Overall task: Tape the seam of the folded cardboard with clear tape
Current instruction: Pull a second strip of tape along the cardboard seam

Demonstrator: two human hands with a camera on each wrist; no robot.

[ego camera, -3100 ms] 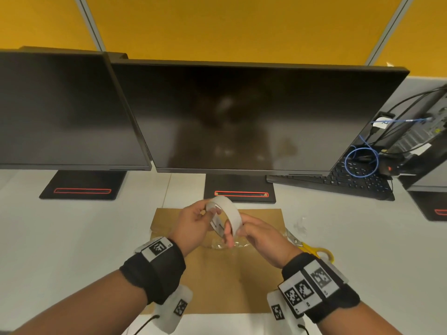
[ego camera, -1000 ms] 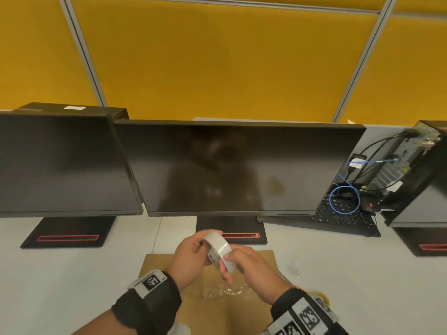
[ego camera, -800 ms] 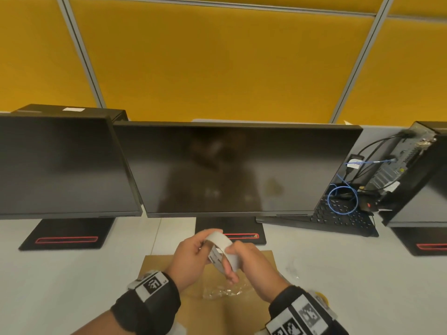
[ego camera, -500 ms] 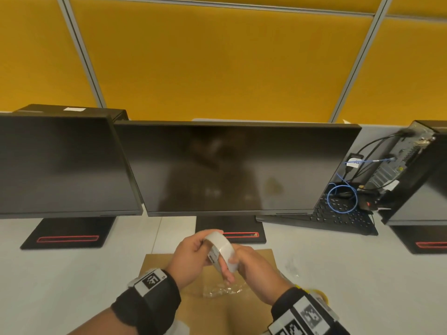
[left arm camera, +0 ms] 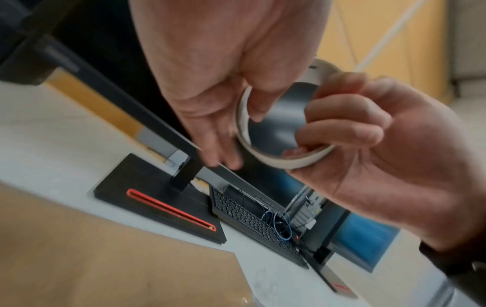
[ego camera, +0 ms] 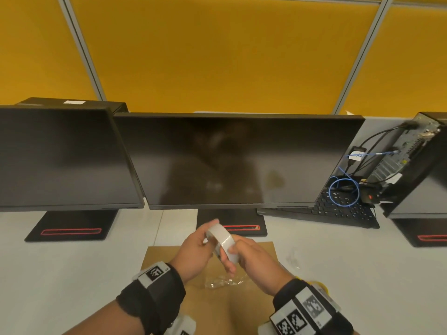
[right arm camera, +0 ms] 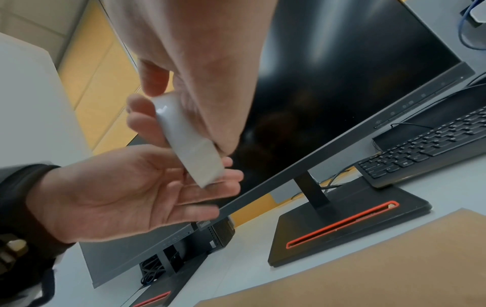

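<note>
White tape roll (ego camera: 222, 240) held up above the brown cardboard (ego camera: 164, 259) — gripped by both hands together. Left hand (ego camera: 193, 255) curled around the far rim, right hand (ego camera: 254, 262) pinching the near edge with fingers through the core. Cardboard flat on the white desk (ego camera: 72, 274), crumpled clear film (ego camera: 223, 281) lying on it — dark monitor (ego camera: 237, 160) behind.

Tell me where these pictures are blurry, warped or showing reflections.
Head view: wide-angle bending of the partition rails, and a dim reflection in the middle monitor. Left wrist view: the left hand's fingers are motion-smeared and the cardboard is soft. Right wrist view: glare streaks on the monitor, tape roll slightly blurred.
</note>
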